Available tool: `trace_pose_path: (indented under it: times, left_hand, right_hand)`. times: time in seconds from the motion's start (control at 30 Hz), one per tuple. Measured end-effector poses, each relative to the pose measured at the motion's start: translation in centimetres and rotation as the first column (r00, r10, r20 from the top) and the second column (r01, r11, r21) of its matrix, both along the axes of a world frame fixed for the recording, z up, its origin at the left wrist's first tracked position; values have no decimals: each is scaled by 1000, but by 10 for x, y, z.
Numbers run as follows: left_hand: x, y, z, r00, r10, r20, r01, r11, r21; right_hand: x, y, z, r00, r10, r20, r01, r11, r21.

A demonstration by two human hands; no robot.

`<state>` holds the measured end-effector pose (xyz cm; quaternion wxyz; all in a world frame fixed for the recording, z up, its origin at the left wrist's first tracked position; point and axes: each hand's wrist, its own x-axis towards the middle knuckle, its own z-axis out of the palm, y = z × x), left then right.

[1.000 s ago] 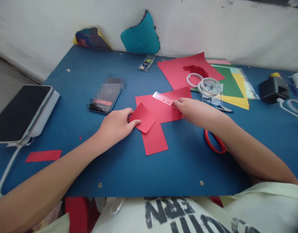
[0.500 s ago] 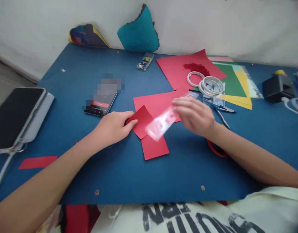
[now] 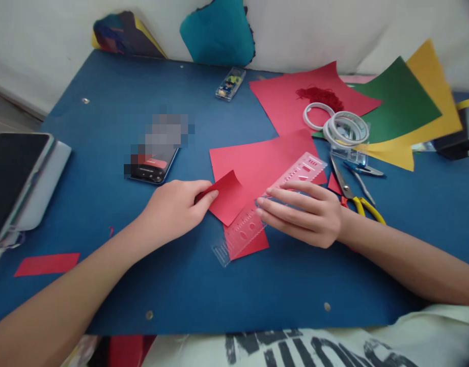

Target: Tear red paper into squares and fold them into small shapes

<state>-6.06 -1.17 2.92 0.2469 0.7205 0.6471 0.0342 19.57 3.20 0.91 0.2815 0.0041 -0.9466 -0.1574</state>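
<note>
My left hand [image 3: 184, 204] pinches a small folded piece of red paper [image 3: 228, 199] between thumb and fingers. A clear plastic ruler [image 3: 249, 221] with cut-out shapes lies slantwise over larger red paper [image 3: 242, 160] and a red strip [image 3: 253, 247]. Over the ruler's middle is my right hand [image 3: 303, 211], its fingers stretched out and slightly apart, fingertips at the ruler. The right thumb is hidden. Close to the right wrist lie scissors [image 3: 347, 191] with yellow and red on the handles.
Tape rolls [image 3: 347, 127], red yarn [image 3: 322, 97], and red, green [image 3: 402, 102] and yellow sheets [image 3: 436, 86] lie at the back right, some edges raised. A phone [image 3: 152, 158] lies left of centre. Another phone [image 3: 18, 178] is far left, above a red strip [image 3: 47, 264].
The ruler has swung round and come down onto the red papers under my right hand. Green and yellow sheets have lifted at their right edges. My left hand still pinches the folded paper.
</note>
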Motion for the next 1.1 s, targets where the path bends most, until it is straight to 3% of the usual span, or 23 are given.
trace_pose_path:
  times: [0.13, 0.27, 0.77, 0.9, 1.0, 1.1]
  left_hand:
    - [1, 0, -1, 1000, -6, -17, 6, 1000, 19]
    - [2, -1, -2, 999, -13, -29, 14, 1000, 21]
    - [4, -2, 1, 1000, 7, -2, -7, 1000, -1]
    - [7, 3, -2, 1000, 8, 12, -9, 996, 94]
    - [7, 10, -5, 998, 24, 62, -32, 989, 141]
    - [5, 19, -5, 981, 91, 174, -104, 992, 70]
  right_hand:
    - [-5, 2, 1, 990, -64, 127, 74, 994, -81]
    - [-8, 7, 0, 970, -26, 243, 77, 976, -201]
    - [-10, 7, -5, 982, -34, 185, 84, 959, -269]
    - [-11, 7, -7, 989, -42, 144, 86, 943, -321]
    - [-11, 7, -8, 991, -47, 128, 93, 919, -382]
    - [-12, 6, -8, 994, -42, 101, 83, 893, -442]
